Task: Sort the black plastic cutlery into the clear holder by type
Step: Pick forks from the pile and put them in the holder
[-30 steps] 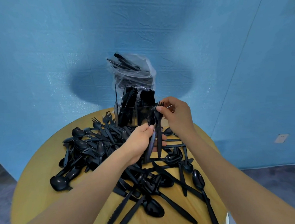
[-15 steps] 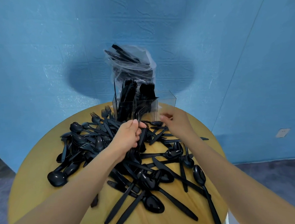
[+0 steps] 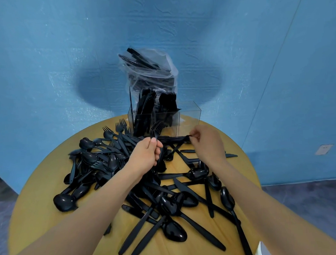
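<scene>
1. Black plastic cutlery [image 3: 150, 193] lies heaped across the middle of the round wooden bench [image 3: 38, 225]: forks toward the far left, spoons on the left and near side, knives crossing at the front.
2. At the far edge of the bench stands the clear holder [image 3: 189, 114]. Its left compartment is packed with upright knives [image 3: 145, 111], the middle one holds forks [image 3: 169, 102] with tines up, and the right compartment looks bare, though the clear walls make that hard to judge.
3. Just in front of the holder, the left hand [image 3: 145, 157] has its grip closed around a small bunch of forks [image 3: 156, 128], thumb on top, tines fanned upward and tilted toward the holder.
4. The right hand [image 3: 208, 143] pinches one end of a dark piece [image 3: 173, 139] lying roughly level between the two hands; it is blurred, so I cannot tell what type it is.
5. The two hands are near each other, above the far part of the heap.
6. Behind the holder sits a crumpled clear plastic bag [image 3: 151, 70] with more black cutlery poking out of its top.
7. Beyond the bench is a blue wall [image 3: 44, 55], with a pale socket plate [image 3: 323, 149] low on the right.
</scene>
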`<state>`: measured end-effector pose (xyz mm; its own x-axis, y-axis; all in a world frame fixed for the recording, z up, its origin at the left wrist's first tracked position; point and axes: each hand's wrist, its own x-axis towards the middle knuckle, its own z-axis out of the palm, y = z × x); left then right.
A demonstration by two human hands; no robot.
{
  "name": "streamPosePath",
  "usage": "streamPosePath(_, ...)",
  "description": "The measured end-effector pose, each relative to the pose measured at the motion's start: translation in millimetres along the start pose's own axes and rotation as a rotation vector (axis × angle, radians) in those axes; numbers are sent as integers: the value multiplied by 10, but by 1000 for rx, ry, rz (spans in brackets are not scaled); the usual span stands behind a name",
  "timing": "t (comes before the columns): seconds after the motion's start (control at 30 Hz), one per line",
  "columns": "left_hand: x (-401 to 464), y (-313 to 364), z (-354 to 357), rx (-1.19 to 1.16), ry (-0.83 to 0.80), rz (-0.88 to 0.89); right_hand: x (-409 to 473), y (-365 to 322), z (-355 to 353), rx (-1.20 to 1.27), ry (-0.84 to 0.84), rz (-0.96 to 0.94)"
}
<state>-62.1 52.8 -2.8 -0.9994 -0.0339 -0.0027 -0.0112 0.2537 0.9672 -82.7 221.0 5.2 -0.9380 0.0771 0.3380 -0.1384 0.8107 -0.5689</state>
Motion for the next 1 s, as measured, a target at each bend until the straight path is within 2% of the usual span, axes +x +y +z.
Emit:
streamPosePath(0.13,31,39,42,-3,28,39,-26,-54,-301,178,161,-235)
streamPosePath(0.23,11,109,69,73,77,100,-57,-152,-426,307,119,-336)
streamPosePath(0.37,-75,200,29,287,116,225,-58,-271,-418,343,50,-388)
streamPosePath(0.4,-108,223,24,274,81,222,-64,-300,-397,365,35,-380)
streamPosePath(0.53,-251,265,88,-78,-140,80,-83,-422,-266,382,52,-337)
streamPosePath(0.7,-264,93,-48,-131,-116,34,-135,-498,-70,462,-1,-242)
streamPosePath(0.77,-248,28,-156,-115,-53,-8,-123,-415,20,380,-77,-184)
streamPosePath(0.9,-217,-57,-294,-109,10,-25,-105,-215,259,28,-372,-90)
streamPosePath(1.0,-208,-82,-309,-116,13,-37,-106,-180,399,-78,-415,-83)
